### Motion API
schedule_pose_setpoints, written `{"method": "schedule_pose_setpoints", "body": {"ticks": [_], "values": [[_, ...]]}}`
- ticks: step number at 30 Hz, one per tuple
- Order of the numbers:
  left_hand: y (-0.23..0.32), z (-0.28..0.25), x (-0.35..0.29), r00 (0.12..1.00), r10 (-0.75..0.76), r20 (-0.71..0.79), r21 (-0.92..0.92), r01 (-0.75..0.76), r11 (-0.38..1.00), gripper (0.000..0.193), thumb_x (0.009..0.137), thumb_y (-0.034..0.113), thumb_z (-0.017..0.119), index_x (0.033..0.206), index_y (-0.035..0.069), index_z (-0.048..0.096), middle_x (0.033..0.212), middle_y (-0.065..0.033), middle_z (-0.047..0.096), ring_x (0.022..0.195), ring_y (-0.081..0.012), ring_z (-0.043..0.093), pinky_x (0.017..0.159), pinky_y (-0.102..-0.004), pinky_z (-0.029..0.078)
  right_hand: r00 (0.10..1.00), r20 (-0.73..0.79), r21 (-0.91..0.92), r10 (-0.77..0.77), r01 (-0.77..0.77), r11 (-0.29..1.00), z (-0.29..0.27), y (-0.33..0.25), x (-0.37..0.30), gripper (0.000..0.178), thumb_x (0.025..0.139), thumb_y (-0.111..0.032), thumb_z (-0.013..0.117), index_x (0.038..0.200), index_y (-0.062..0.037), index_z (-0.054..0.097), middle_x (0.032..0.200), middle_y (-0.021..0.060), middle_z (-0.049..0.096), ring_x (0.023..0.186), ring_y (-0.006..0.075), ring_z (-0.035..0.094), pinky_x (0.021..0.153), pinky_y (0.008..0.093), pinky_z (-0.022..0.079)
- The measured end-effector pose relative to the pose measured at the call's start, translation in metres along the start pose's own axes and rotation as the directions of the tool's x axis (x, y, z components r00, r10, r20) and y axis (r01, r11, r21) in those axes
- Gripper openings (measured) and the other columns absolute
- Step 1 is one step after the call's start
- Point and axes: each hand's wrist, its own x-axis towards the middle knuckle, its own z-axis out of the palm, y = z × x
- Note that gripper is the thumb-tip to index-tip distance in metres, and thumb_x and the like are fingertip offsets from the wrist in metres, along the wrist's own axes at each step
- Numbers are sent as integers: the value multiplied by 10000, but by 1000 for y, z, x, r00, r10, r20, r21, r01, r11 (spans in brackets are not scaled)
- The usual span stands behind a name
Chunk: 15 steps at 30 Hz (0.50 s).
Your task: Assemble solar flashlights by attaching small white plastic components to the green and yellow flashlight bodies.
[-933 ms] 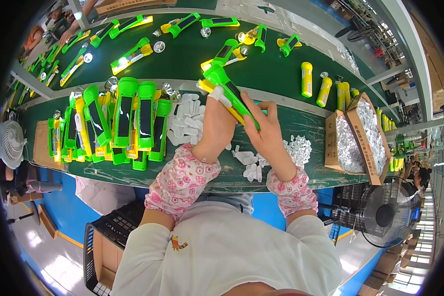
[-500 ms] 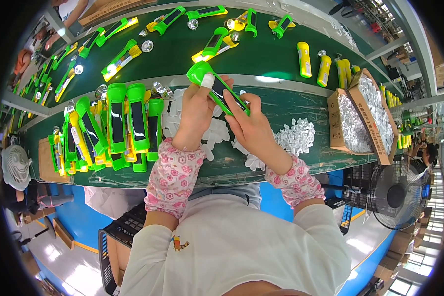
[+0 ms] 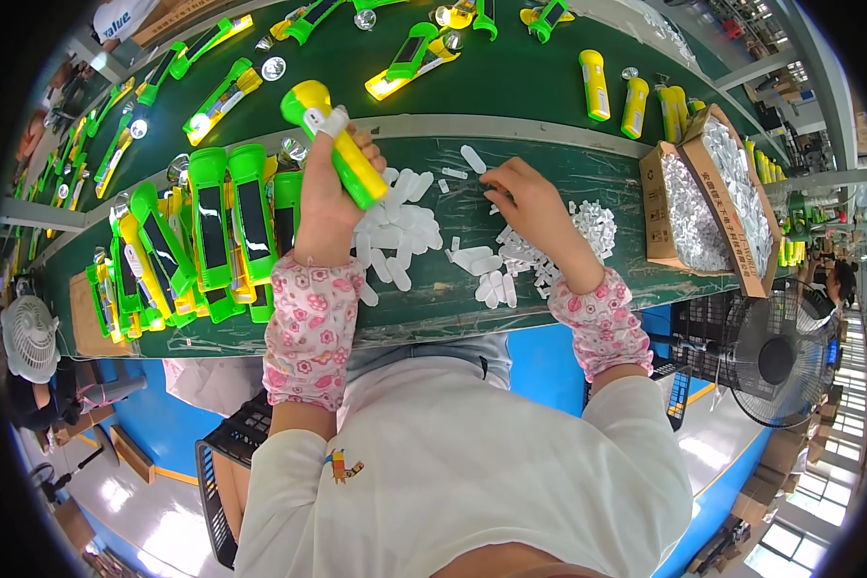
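Note:
My left hand [image 3: 329,193] is wrapped round a yellow and green flashlight [image 3: 354,171], its wide head tilted up and to the left. White tape or a cover sits on my left thumb. My right hand [image 3: 533,210] is low over the table, fingers bent and apart, beside a few small white pieces [image 3: 453,173] and one oval white strip [image 3: 473,159]. Just below it lies a heap of small whitish pieces [image 3: 592,231]. Between my hands spreads a pile of oval white strips [image 3: 395,231].
Stacked green and yellow flashlights [image 3: 207,222] stand at left on the green table [image 3: 433,308]. A green conveyor belt [image 3: 511,87] beyond carries more flashlights. At right, a cardboard box [image 3: 663,222] holds white pieces; a black fan [image 3: 775,361] stands nearby.
The flashlight has turned from its dark-panel side to its yellow side and moved left in my left hand. My right hand has let go of it and moved right to the small white pieces.

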Motion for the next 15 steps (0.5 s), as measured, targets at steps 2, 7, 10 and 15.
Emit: {"method": "schedule_pose_setpoints", "body": {"ticks": [2, 7, 10, 15], "values": [[-8, -1, -9, 991, 23, 131, 104, -37, 994, 291, 864, 311, 684, 946, 103, 498, 740, -28, 477, 644, -132, 470, 588, -279, 410, 997, -72, -81, -34, 28, 996, 10, -6, 7, 252, 785, -27, 683, 1027, -77, 638, 934, 92, 583, 853, 265, 613, 700, 348, 506], [-26, -2, -4, 975, -22, 222, -79, 40, 996, 427, 859, 395, 694, 1065, 114, 448, 863, -79, 543, 748, -181, 543, 668, -327, 475, 984, -33, -265, -176, 161, 951, 40, -7, 36, 287, 753, -41, 702, 1033, -65, 645, 914, 88, 576, 884, 274, 591, 745, 369, 512], [-26, -7, -6, 986, -20, 167, -84, 35, 996, 482, 858, 415, 692, 1111, 71, 468, 1021, -124, 593, 936, -243, 597, 838, -381, 511, 974, -129, -188, -184, 158, 969, 44, -16, 33, 254, 732, -100, 707, 975, -66, 640, 903, 89, 556, 847, 283, 581, 687, 377, 513], [-33, -4, -8, 976, 78, 204, 136, -107, 985, 471, 964, 404, 523, 1206, 5, 462, 1060, -138, 570, 987, -272, 582, 918, -437, 484, 993, -28, -240, -112, 102, 965, 63, -25, 41, 188, 738, -71, 680, 855, -44, 535, 869, 134, 548, 813, 323, 591, 654, 414, 499]]}}
